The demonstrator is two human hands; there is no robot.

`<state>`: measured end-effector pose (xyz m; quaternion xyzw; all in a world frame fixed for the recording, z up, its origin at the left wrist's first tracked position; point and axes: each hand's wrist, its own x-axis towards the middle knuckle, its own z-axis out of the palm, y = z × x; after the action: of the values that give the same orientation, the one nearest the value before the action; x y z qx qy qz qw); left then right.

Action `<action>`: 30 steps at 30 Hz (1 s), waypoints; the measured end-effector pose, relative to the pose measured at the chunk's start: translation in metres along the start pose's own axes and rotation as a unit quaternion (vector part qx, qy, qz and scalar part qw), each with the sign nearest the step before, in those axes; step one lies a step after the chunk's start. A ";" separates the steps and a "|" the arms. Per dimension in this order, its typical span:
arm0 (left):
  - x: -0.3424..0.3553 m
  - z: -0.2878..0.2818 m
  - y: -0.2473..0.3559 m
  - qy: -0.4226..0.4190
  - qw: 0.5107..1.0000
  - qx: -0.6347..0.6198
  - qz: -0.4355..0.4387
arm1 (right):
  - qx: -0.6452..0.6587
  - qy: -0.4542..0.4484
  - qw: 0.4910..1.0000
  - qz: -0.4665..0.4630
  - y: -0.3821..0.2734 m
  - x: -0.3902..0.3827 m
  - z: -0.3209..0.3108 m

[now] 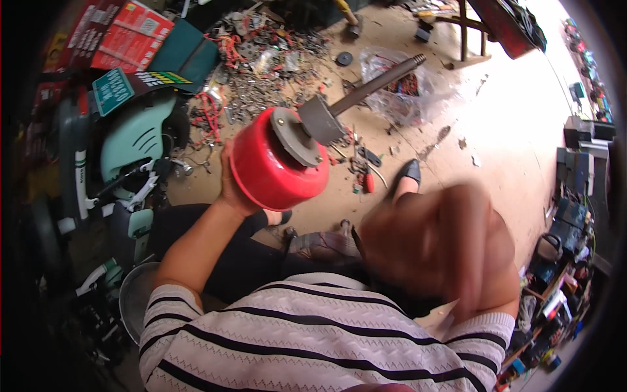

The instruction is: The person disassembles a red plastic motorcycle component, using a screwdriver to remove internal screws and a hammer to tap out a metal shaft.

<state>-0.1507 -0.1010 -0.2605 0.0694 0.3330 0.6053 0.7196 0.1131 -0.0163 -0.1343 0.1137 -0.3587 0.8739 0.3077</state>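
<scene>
My left hand (232,186) grips a round, glossy red housing (271,173) from its left side and underneath, with most of the fingers hidden behind it. A grey metal flange and collar (321,119) are fixed on the housing's face. From the collar a long metal shaft (375,86) with a threaded end points up and to the right. My right hand (434,232) is raised at the right, apart from the housing. Motion smears its fingers, so whether it holds anything cannot be made out.
Small scrap and wire pieces (261,72) are heaped on the floor ahead. A clear plastic bag (411,91) lies right of them, and a red-handled tool (369,182) lies nearer. A pale green scooter body (137,140) stands left. Parts and boxes (571,222) line the right side.
</scene>
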 end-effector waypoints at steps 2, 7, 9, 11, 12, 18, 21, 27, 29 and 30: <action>-0.004 0.002 0.003 0.004 0.999 -0.034 -0.006 | -0.070 0.235 0.969 0.043 0.001 0.002 -0.021; -0.013 0.007 0.007 -0.029 0.998 -0.037 -0.029 | -0.282 0.479 0.805 0.209 0.032 0.016 -0.057; -0.017 0.011 0.005 -0.035 0.998 -0.033 -0.027 | -0.278 0.453 0.828 0.179 0.043 0.020 -0.067; -0.020 0.015 0.002 -0.097 0.995 0.021 -0.021 | -0.268 0.443 0.845 0.137 0.052 0.023 -0.077; -0.021 0.018 -0.001 -0.061 0.997 0.004 -0.039 | -0.231 0.439 0.861 0.116 0.053 0.023 -0.082; -0.026 0.030 -0.010 -0.002 0.999 0.011 -0.043 | -0.185 0.536 0.812 0.140 0.062 0.023 -0.106; -0.027 0.030 -0.007 0.002 0.999 0.004 -0.042 | -0.143 0.556 0.797 0.189 0.062 0.025 -0.110; -0.030 0.018 -0.007 0.038 0.996 0.039 -0.064 | -0.060 0.446 0.833 0.321 0.077 0.019 -0.100; -0.029 0.011 -0.008 0.100 0.987 0.061 -0.106 | -0.059 0.449 0.832 0.322 0.084 0.018 -0.103; -0.029 0.008 -0.009 0.084 0.989 0.074 -0.094 | -0.065 0.423 0.844 0.323 0.087 0.019 -0.107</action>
<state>-0.1404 -0.1272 -0.2473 0.0398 0.4411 0.5126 0.7356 0.0467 0.0190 -0.2514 -0.4097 -0.2660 0.8618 0.1366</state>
